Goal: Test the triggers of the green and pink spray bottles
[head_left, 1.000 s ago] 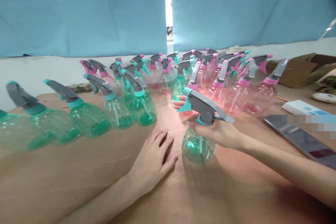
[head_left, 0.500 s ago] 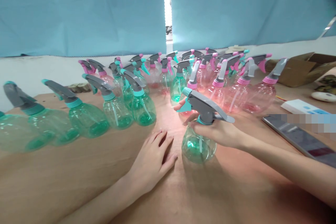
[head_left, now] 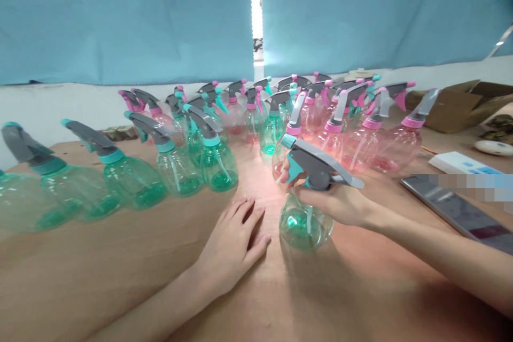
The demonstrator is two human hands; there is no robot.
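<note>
My right hand [head_left: 336, 200] is wrapped round the neck of a green spray bottle [head_left: 305, 227] with a grey sprayer head. Its fingers curl at the turquoise trigger, and the nozzle points to the far left. The bottle is upright; whether its base touches the table I cannot tell. Palm down on the wooden table [head_left: 256, 299], my left hand [head_left: 230, 246] lies flat and holds nothing, to the left of that bottle. The nearest bottle beyond my left hand is another green spray bottle [head_left: 219, 168].
More green spray bottles [head_left: 134, 181] form a row at the left. Pink spray bottles [head_left: 395, 144] stand at the right and back. A phone [head_left: 452, 211], a white box [head_left: 457, 163], a white mouse [head_left: 495, 147] and a cardboard box [head_left: 452, 109] lie at the right. Blue curtains [head_left: 128, 21] hang behind.
My right fingers have curled in from stretched out ahead of the trigger to closed on it. The held bottle has shifted slightly right. My left hand has stayed still.
</note>
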